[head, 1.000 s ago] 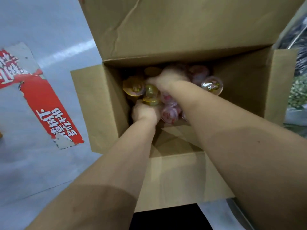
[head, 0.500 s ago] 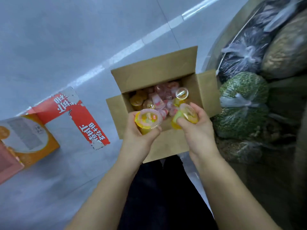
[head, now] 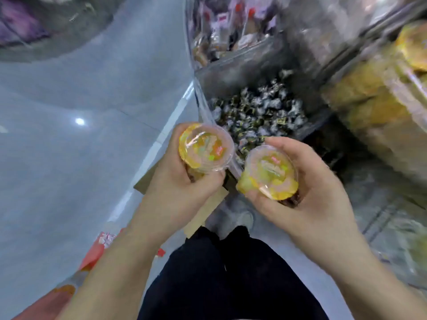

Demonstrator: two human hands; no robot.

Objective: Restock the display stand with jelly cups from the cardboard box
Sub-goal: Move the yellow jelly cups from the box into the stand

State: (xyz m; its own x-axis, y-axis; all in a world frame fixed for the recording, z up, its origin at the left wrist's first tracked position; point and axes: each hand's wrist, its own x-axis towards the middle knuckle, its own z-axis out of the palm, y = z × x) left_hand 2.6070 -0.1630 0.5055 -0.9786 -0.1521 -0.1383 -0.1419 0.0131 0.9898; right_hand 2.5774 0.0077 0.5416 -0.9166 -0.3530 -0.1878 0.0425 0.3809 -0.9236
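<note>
While the whole view is smeared by motion, both hands show clearly enough near the middle. The left hand (head: 182, 181) is curled around a yellow jelly cup (head: 206, 147), the fingers wrapped about its side from below and the thumb lying along the cup's lower edge; its clear film lid faces the camera. The right hand (head: 307, 192) grips a second jelly cup (head: 270, 173) in the same way, with the index finger arched over the rim at about twelve o'clock of the cup and the thumb pressed to the side at about seven o'clock. Neither hand is spread; each closes firmly on its own cup. The two cups sit just beside each other, apart, the left one slightly higher in the frame.

Beyond the hands, at about one o'clock, a clear bin of the display stand (head: 242, 72) holds a heap of small dark wrapped sweets (head: 261, 112). Further round at two to three o'clock lie clear packs of yellow snacks (head: 369, 107), badly blurred. A corner of the cardboard box (head: 147, 179) peeps out under the left wrist at about nine o'clock of that hand. The grey floor (head: 80, 158) fills the left side. The person's dark trousers (head: 226, 273) hang at six o'clock, a shoe (head: 242, 218) just above them.
</note>
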